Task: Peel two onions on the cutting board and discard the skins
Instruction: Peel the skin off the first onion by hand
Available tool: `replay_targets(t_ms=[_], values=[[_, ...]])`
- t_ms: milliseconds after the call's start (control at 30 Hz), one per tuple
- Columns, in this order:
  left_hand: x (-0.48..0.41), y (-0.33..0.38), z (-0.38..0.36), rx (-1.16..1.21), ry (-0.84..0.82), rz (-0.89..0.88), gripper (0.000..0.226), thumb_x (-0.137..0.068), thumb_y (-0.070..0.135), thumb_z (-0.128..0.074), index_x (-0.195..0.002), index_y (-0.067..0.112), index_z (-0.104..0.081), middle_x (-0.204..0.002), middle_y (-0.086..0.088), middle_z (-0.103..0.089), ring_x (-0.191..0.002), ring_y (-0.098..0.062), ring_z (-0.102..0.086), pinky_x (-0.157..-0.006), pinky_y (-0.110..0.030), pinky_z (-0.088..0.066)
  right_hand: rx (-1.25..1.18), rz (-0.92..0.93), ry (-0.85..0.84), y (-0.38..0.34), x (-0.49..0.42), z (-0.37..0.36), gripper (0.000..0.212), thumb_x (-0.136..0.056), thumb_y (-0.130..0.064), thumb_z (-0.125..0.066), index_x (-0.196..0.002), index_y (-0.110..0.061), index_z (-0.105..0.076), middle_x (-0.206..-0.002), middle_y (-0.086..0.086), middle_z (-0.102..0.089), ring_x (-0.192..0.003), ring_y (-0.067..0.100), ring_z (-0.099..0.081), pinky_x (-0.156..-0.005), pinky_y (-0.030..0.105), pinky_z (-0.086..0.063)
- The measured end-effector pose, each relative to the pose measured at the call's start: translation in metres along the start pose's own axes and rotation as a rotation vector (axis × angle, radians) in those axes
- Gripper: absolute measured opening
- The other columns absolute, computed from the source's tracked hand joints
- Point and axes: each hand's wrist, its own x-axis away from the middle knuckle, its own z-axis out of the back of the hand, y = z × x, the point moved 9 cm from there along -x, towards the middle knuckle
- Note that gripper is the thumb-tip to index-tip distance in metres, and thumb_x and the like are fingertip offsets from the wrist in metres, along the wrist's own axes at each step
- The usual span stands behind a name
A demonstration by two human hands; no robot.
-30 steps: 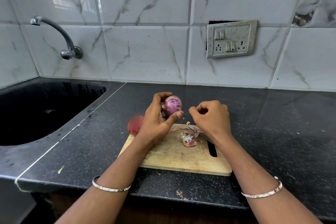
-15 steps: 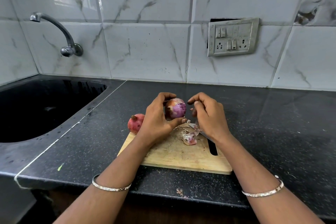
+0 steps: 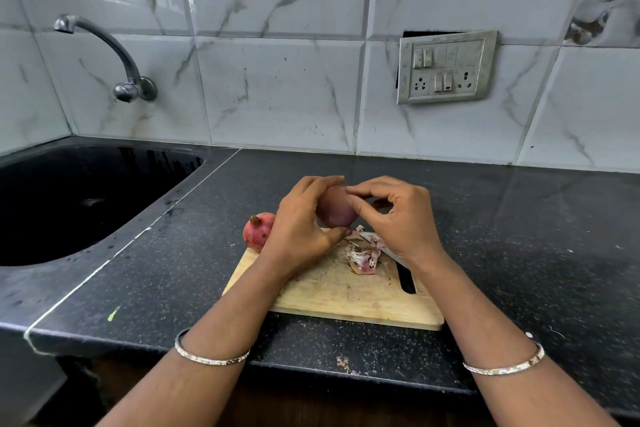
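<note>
Peeling is the step in hand. The left hand (image 3: 298,229) curls its fingers (image 3: 311,184) round one red onion (image 3: 336,213), held just above the wooden cutting board (image 3: 346,298). The right hand (image 3: 398,222) pinches at the onion's top. It is probably best to turn the bulb slowly, strip the skin from the tip downward, and drop it on the skin pile (image 3: 362,258). Count: two onions, the second onion (image 3: 258,236) unpeeled at the board's far left corner; one knife (image 3: 405,274); one board; one skin pile.
</note>
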Motion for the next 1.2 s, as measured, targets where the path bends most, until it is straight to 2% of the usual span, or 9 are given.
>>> replay_targets(t_ms=[200,433,600,800,900,1100,1200], values=[[0.0014,0.0012,0.0033,-0.044,0.025,-0.025,0.065,-0.064,0.028,-0.081,-0.125,0.011,-0.063,-0.121,0.000,-0.068,-0.109,-0.011,-0.062,-0.087,-0.035,-0.057,0.002,0.003,-0.010,0.0064,0.0004,-0.0009,0.017,-0.082,-0.003,-0.081,-0.093,-0.014,-0.083,-0.085,-0.005,-0.079,-0.077,0.004,-0.073,-0.069,0.034,-0.061],[0.0018,0.0052,0.0057,-0.081,0.002,-0.025,0.067,-0.063,0.028,-0.077,-0.127,0.013,-0.067,-0.121,0.001,-0.070,-0.110,-0.011,-0.064,-0.093,-0.015,-0.046,0.014,0.037,-0.070,0.0065,0.0005,-0.0043,0.018,-0.085,-0.007,-0.081,-0.102,-0.014,-0.082,-0.093,-0.004,-0.079,-0.086,0.002,-0.073,-0.077,0.030,-0.061],[0.0025,0.0070,0.0046,-0.093,-0.017,-0.028,0.069,-0.063,0.028,-0.075,-0.129,0.013,-0.066,-0.122,-0.001,-0.070,-0.110,-0.013,-0.065,-0.094,-0.020,-0.047,0.101,0.098,-0.070,0.0029,0.0022,-0.0063,0.019,-0.089,-0.008,-0.077,-0.107,-0.014,-0.081,-0.091,-0.003,-0.079,-0.083,0.004,-0.072,-0.074,0.027,-0.058],[0.0035,0.0065,0.0051,-0.065,-0.018,-0.021,0.068,-0.065,0.028,-0.077,-0.130,0.012,-0.066,-0.123,-0.001,-0.070,-0.110,-0.011,-0.065,-0.095,-0.017,-0.048,0.137,0.131,-0.058,-0.0024,0.0042,-0.0065,0.016,-0.091,-0.008,-0.075,-0.105,-0.012,-0.080,-0.086,-0.001,-0.077,-0.077,0.009,-0.070,-0.070,0.027,-0.055],[0.0036,0.0061,0.0044,-0.042,-0.020,-0.019,0.067,-0.066,0.029,-0.078,-0.130,0.012,-0.066,-0.123,0.000,-0.071,-0.111,-0.010,-0.064,-0.094,-0.020,-0.051,0.153,0.126,-0.051,-0.0013,0.0044,-0.0064,0.013,-0.092,-0.009,-0.074,-0.103,-0.011,-0.080,-0.085,-0.001,-0.076,-0.076,0.010,-0.069,-0.070,0.031,-0.055],[0.0035,0.0053,0.0020,-0.012,-0.037,-0.012,0.068,-0.068,0.030,-0.082,-0.132,0.014,-0.064,-0.124,0.001,-0.070,-0.109,-0.003,-0.061,-0.091,-0.011,-0.050,0.168,0.098,-0.036,0.0008,0.0034,-0.0055,0.007,-0.088,-0.009,-0.073,-0.094,-0.009,-0.078,-0.082,0.000,-0.072,-0.071,0.015,-0.066,-0.065,0.040,-0.056],[0.0027,0.0068,0.0014,0.002,-0.026,-0.011,0.069,-0.068,0.033,-0.083,-0.131,0.013,-0.065,-0.123,0.002,-0.070,-0.109,-0.005,-0.062,-0.091,-0.021,-0.054,0.205,0.092,-0.023,-0.0016,0.0034,-0.0051,0.006,-0.085,-0.012,-0.073,-0.090,-0.009,-0.075,-0.079,0.001,-0.069,-0.070,0.017,-0.064,-0.063,0.042,-0.055]])
